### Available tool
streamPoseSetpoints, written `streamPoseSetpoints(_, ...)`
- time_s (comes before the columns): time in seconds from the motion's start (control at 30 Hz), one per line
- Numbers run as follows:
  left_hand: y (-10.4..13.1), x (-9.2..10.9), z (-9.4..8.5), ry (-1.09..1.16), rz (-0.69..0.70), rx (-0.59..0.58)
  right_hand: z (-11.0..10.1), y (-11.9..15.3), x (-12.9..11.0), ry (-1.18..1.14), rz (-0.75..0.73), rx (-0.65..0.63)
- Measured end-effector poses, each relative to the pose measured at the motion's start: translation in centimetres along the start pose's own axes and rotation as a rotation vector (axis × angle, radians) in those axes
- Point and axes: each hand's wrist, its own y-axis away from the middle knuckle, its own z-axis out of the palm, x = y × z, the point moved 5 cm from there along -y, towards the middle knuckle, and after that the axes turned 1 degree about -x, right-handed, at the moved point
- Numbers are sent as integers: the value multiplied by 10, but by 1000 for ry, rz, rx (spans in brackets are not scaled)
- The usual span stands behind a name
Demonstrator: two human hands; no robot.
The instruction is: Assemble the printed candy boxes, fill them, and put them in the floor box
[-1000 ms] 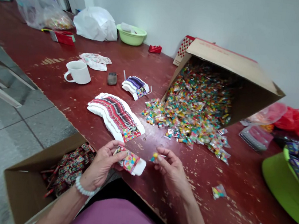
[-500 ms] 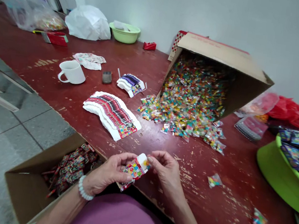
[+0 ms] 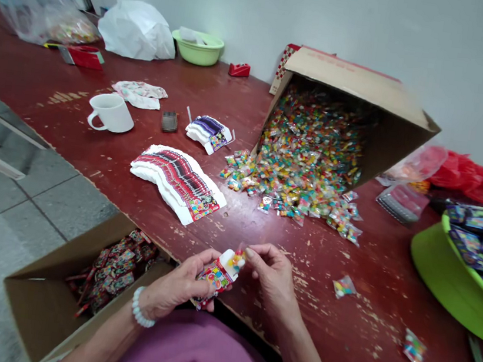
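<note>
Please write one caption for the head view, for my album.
Left hand holds a small box; right hand holds a candy packet at its open end.

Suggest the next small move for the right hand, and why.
Probably slide the candy packet down into the small box: the packet is at its open end, at the right hand's fingertips, and the left hand holds the box.

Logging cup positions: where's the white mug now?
Head view, left side: the white mug stands on the red table, just left of the small dark box.
</note>
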Motion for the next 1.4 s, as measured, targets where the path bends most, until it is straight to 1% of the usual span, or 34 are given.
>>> streamPoseSetpoints(0.13, -2, -1, 2, 2, 6, -6, -2, -3, 6, -111, -2, -4)
streamPoseSetpoints(0.23, -4, -1, 3, 5, 26, -15, -1, -4, 13, -223, 51, -6)
streamPoseSetpoints(0.3, -5, -1, 4, 2, 28, -21, -1, -3, 16, -256, 87, 4)
streamPoseSetpoints(0.37, -6, -1, 4, -2, 23, -21, 0, -1, 16, -248, 92, 9)
streamPoseSetpoints(0.53, -7, 0, 6, 1, 32, 15, -3, 5, 8, -99, -46, 82)
streamPoseSetpoints(0.67, -6, 0, 8, -15, 31, 33, -8, 7, 12, 11, -107, 107)
streamPoseSetpoints(0.77, -6, 1, 8, -17, 32, 42, -11, 11, 13, 202, -220, 125)
streamPoseSetpoints(0.83, -7, 1, 9, -28, 33, 50, -12, 14, 9, 343, -336, 129)
streamPoseSetpoints(0.9, -9, 1, 9, -56, 32, 63, -8, 19, -1, 460, -492, 87)
streamPoseSetpoints(0.93, -9, 0, 9, -75, 26, 68, -3, 22, -6, 519, -572, 29)
streamPoseSetpoints(1.0, -11, -2, 10, -101, 19, 76, 8, 26, -16, 627, -690, -153)
streamPoseSetpoints(1.03, -12, -3, 10, -101, 23, 85, 13, 28, -19, 661, -714, -250)
streamPoseSetpoints(1.07, -12, -3, 10, -88, 32, 102, 16, 29, -21, 668, -719, -326)
streamPoseSetpoints(1.1, -13, -3, 9, -58, 49, 129, 17, 30, -23, 648, -708, -363)
streamPoseSetpoints(1.13, -14, -2, 7, -12, 65, 160, 15, 29, -24, 606, -685, -349)
streamPoseSetpoints(1.17, -15, -2, 6, 50, 72, 196, 12, 27, -24, 553, -650, -294)
streamPoseSetpoints(1.2, -16, -3, 4, 124, 61, 229, 9, 25, -22, 496, -602, -210)
streamPoseSetpoints(1.27, -19, -6, 2, 283, 7, 285, 4, 22, -14, 397, -500, -58)
streamPoseSetpoints(1.3, -19, -8, 1, 349, -17, 312, 5, 22, -9, 359, -467, -26)
streamPoseSetpoints(1.33, -20, -9, 0, 398, -27, 340, 9, 23, -5, 327, -453, -25)
streamPoseSetpoints(1.4, -20, -10, -2, 436, 2, 388, 18, 25, -1, 277, -460, -54)
